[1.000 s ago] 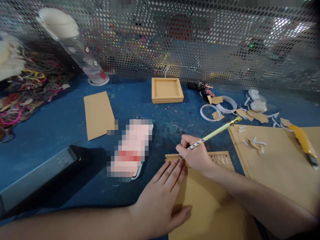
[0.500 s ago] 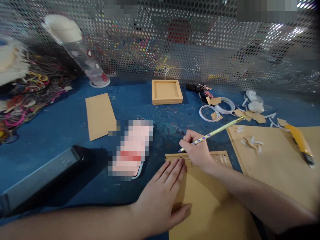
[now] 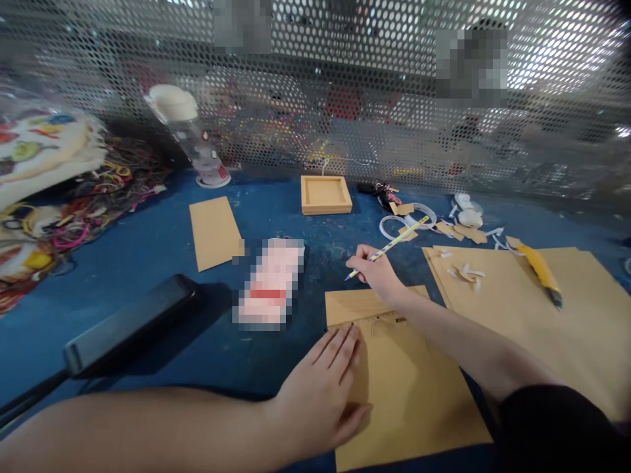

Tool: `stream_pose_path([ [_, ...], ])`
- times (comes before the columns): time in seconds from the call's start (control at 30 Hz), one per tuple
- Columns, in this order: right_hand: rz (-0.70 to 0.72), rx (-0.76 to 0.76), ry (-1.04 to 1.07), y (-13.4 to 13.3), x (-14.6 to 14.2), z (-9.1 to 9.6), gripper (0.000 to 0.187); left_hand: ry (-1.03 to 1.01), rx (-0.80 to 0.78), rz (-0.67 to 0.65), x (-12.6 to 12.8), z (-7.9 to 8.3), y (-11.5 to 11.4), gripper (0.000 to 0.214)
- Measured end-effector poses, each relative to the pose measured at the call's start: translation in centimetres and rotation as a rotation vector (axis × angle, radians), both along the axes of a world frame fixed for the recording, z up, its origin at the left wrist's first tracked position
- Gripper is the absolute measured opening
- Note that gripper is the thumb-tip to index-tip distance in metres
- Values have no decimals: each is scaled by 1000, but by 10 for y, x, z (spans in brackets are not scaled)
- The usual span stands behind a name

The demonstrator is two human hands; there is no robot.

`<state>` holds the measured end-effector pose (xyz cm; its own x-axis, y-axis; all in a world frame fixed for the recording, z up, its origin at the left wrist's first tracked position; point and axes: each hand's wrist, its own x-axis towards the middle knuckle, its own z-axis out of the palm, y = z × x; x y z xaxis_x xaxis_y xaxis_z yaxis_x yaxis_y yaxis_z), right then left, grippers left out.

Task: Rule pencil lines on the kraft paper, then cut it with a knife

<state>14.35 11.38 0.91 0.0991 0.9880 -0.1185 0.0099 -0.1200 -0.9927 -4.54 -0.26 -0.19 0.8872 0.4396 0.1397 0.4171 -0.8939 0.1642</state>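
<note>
My left hand (image 3: 328, 381) lies flat with its fingers stretched out. Its fingertips press on a clear ruler (image 3: 382, 324), which lies across a brown cardboard sheet (image 3: 409, 401) a little below the sheet's far edge. Between the fingers of my right hand (image 3: 377, 272) is a pale green pencil (image 3: 389, 246) with purple spots. The pencil's tip points left and down, off the sheet's far edge; whether it touches the table I cannot tell. My right forearm crosses over the sheet and covers the ruler's right end.
A phone (image 3: 273, 282), blurred out, lies left of the sheet, near a small cardboard piece (image 3: 214, 233) and a black device (image 3: 133, 325). Behind are a shallow cardboard box (image 3: 326, 195), bottle (image 3: 197, 135) and tape rolls (image 3: 394, 227). A yellow cutter (image 3: 539, 270) rests on more cardboard (image 3: 557, 348).
The ruler has slid toward me under my left hand, baring a strip of cardboard beyond it. My right hand still holds the pencil, now farther from the ruler. The head view has shifted.
</note>
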Motion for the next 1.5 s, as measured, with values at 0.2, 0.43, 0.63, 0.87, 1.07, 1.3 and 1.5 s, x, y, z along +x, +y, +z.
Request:
stream_pose_path([
  [0.2,-14,-45,70,8,5,-5,31,28,38,-46,-1,-1,-10,66],
  [0.43,-41,-48,71,13,6,-12,30,24,-8,-104,-7,-3,-27,68],
  [0.63,-103,-27,90,13,2,-12,30,22,-25,-146,-9,-3,-37,68],
  [0.87,-154,17,109,10,0,-12,31,23,-53,-165,-11,-6,-39,89],
  [1.07,-153,19,99,11,0,-13,31,38,-60,-150,-11,-8,-43,92],
  [1.3,-152,22,90,8,-2,-9,31,52,-51,-141,-11,-7,-45,89],
  [1.5,-158,21,88,9,-2,-9,33,45,-51,-134,-11,-5,-45,89],
])
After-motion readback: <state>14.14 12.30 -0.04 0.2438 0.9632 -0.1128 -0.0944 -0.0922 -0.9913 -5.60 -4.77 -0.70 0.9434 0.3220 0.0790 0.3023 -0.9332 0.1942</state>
